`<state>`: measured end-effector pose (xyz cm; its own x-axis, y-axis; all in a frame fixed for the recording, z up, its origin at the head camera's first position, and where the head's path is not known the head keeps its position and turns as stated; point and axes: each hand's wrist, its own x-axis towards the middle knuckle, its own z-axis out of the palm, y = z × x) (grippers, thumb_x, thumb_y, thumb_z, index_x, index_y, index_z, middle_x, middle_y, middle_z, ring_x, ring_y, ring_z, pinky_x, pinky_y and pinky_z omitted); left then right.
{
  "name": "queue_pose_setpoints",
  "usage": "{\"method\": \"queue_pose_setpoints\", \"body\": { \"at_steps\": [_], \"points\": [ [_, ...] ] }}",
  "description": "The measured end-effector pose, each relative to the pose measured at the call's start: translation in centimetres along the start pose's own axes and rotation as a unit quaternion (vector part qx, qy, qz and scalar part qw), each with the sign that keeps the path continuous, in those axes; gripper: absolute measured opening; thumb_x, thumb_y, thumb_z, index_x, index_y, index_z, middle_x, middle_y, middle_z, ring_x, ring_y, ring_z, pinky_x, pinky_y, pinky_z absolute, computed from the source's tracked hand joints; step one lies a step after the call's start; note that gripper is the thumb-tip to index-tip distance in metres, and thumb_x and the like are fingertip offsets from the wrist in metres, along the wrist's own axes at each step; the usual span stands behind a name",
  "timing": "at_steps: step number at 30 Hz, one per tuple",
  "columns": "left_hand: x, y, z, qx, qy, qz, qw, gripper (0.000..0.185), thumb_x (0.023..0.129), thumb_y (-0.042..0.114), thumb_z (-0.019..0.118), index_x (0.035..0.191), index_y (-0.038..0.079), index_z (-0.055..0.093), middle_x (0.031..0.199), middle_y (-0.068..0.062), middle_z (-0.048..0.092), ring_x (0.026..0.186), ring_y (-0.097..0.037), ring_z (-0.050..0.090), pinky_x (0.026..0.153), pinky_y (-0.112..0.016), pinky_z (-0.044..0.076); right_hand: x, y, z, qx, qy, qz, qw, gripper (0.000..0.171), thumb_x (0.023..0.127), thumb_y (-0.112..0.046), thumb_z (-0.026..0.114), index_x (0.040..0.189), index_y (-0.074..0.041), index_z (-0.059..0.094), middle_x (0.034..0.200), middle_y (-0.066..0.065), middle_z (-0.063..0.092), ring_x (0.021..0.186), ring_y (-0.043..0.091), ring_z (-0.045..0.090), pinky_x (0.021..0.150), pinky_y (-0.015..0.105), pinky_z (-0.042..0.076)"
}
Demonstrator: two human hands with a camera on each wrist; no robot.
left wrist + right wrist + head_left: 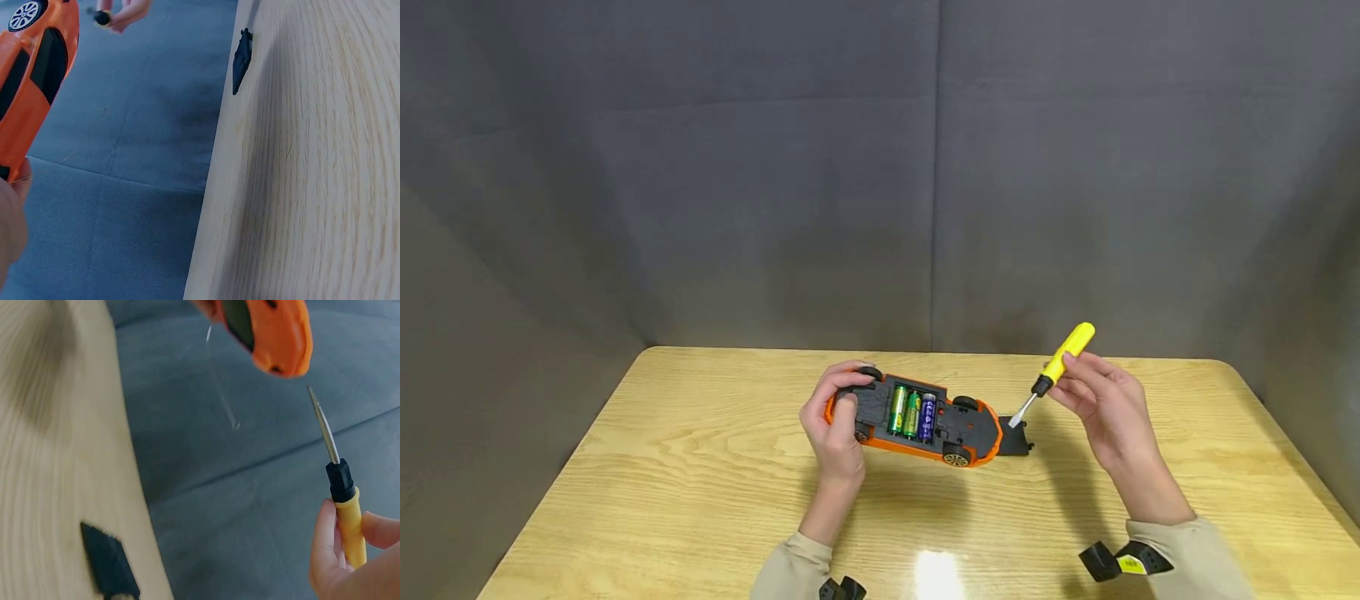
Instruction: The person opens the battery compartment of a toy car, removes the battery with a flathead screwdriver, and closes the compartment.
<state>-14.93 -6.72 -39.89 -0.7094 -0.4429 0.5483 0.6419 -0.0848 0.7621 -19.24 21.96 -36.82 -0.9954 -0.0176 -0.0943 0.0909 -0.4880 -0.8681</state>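
Note:
My left hand (835,421) grips the rear end of an orange toy car (902,447), its black underside turned up toward the head view. Three batteries (912,413), two green and one purple, lie side by side in the uncovered compartment. To the right, my right hand (1105,404) holds a yellow-handled screwdriver (1070,350) between thumb and fingers, its metal tip angled down toward the car's front. In the right wrist view the screwdriver's shaft (326,431) stands apart from the orange car body (284,337). On the table, partly behind the car, lies a black battery cover (1015,437).
A wooden table (700,475) spreads beneath both hands. Grey fabric panels (775,208) rise behind it and at both sides. Black wrist cameras (1120,560) sit on the sleeves.

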Motion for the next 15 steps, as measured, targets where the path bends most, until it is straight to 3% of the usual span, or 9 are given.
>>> {"method": "queue_pose_setpoints", "body": {
  "at_steps": [15],
  "points": [
    [0.0,0.0,0.0,-0.005,0.001,0.001,1.0,0.027,0.082,-0.003,0.042,0.085,-0.012,0.067,0.1,-0.019,0.069,0.094,-0.027,0.065,0.083,-0.03,0.056,1.1,0.6,-4.2,-0.109,0.042,0.039,0.992,0.014,0.1,-0.007,0.066,0.09,-0.015,0.071,0.083,-0.001,0.072,0.072,0.008,0.071,0.072,0.023,0.062]
  ]
}}
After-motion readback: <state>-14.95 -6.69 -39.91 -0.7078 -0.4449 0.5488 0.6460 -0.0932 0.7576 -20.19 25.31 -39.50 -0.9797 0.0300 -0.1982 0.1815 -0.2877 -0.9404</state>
